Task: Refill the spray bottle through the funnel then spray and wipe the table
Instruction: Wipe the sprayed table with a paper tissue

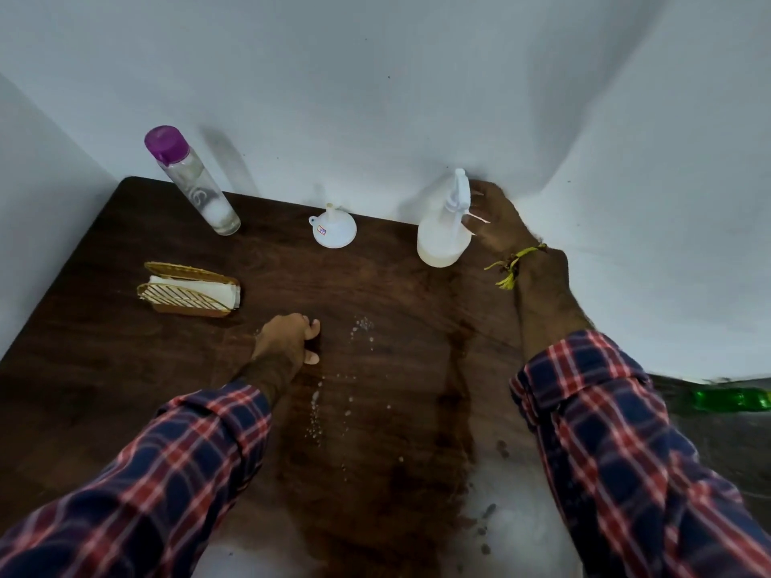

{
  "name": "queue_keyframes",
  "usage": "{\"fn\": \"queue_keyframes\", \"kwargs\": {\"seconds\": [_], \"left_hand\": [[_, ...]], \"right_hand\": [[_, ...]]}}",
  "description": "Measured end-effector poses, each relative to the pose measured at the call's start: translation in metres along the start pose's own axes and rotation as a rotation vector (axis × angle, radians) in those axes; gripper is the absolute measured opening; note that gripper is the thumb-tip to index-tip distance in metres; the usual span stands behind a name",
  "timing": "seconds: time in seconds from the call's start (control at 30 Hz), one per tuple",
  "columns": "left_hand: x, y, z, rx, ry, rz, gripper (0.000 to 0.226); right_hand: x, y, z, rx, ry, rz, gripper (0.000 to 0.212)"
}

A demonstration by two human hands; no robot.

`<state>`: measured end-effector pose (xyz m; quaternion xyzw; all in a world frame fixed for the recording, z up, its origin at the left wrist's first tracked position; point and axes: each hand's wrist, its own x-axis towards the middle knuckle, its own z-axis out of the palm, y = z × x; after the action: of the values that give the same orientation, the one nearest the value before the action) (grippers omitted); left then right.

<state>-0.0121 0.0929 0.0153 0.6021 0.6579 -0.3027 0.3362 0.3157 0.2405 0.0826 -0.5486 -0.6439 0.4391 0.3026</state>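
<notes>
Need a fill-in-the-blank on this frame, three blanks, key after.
1. The clear bottle at the table's far left has a ____ cap.
2. The funnel stands between that bottle and the ____ bottle.
3. The napkin holder is nearer the ____ hand.

Missing words: purple; spray; left

The place looks like a plain room in a home. A dark wooden table stands pushed into a corner of bare whitish walls. On it stand household things: a woven napkin holder with paper napkins and a clear water bottle with a purple cap.
</notes>
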Motion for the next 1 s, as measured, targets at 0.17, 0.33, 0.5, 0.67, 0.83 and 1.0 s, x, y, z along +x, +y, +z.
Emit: {"fn": "queue_keyframes", "kwargs": {"seconds": [0.17, 0.33, 0.5, 0.67, 0.83, 1.0], "left_hand": [[0.012, -0.007, 0.007, -0.132, 0.046, -0.062, 0.082], [-0.019, -0.004, 0.016, -0.093, 0.225, 0.000, 0.076], [-0.083, -0.003, 0.045, -0.281, 0.365, 0.192, 0.063], [-0.140, -0.063, 0.089, -0.542, 0.565, 0.284, 0.057], [-0.139, -0.168, 0.108, -0.575, 0.548, 0.009, 0.077], [-0.117, -0.243, 0.100, -0.424, 0.289, -0.102, 0.129]], "right_hand": [[-0.070, 0.000, 0.031, 0.134, 0.336, 0.144, 0.042], [-0.162, -0.002, 0.098, 0.180, 0.530, 0.330, 0.027], [-0.217, -0.033, 0.157, 0.088, 0.509, 0.446, 0.016], [-0.238, -0.062, 0.214, 0.023, 0.465, 0.443, 0.012], [-0.230, -0.090, 0.279, 0.025, 0.388, 0.443, 0.013], [-0.204, -0.128, 0.331, 0.004, 0.350, 0.362, 0.013]]}}
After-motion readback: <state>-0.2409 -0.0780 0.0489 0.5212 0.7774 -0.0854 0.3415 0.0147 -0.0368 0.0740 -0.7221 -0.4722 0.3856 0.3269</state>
